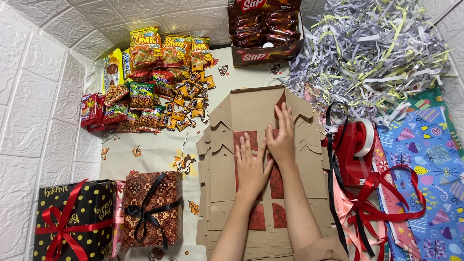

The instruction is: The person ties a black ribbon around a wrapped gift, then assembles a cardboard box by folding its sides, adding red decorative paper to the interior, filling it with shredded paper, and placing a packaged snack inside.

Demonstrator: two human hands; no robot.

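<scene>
Hands: left hand and right hand lay flat, fingers spread and released, on the cardboard box.
Right: tape dispenser.

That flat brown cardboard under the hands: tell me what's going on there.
A person presses both bare hands flat on a stack of unfolded brown cardboard box blanks with dark red patterned inner panels. The left hand lies lower, the right hand just above it, fingers spread; neither has a grip on anything. A red tape dispenser and loose red and black ribbons lie to the right, two wrapped gift boxes to the left, snack packets and shredded paper beyond.
</scene>
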